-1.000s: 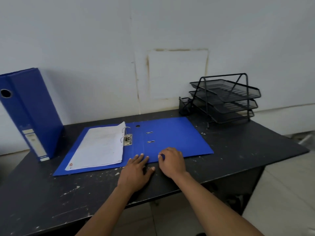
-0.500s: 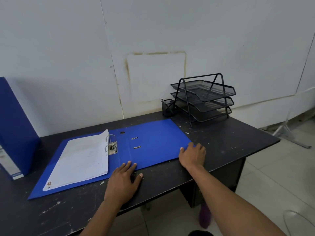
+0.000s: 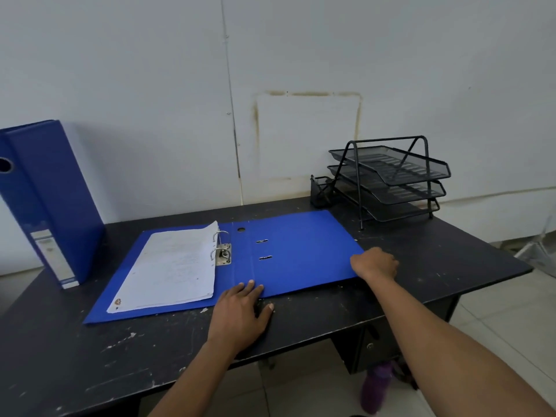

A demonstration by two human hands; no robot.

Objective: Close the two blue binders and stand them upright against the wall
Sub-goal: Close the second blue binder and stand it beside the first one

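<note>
— Two hands, nearest first: what is each doing?

— The left hand (image 3: 240, 314) lies flat and released on the table (image 3: 90, 362), palm down, fingers spread, with the fingertips (image 3: 251, 285) reaching onto the near edge of the open binder (image 3: 301, 251) by its spine fold. The right hand (image 3: 374, 263) is further right, fingers curled over the right edge of that binder's cover; whether it truly grips the cover or only rests on it, I cannot tell.

— And how does the binder itself lie?

— Flat and fully open in the middle of the table. A stack of white paper (image 3: 177, 266) sits on its left half, threaded on the metal rings (image 3: 222, 251); the right half is bare blue.

— The other one?

— The closed binder (image 3: 51, 200) stands upright at the far left of the table, its back against the wall (image 3: 150, 85), spine label towards the camera, well apart from the open one.

— Anything else back there?

— A black mesh letter tray (image 3: 391, 179) with three tiers at the far right by the wall, and a small black holder (image 3: 320, 191) just beside it on the left.
</note>
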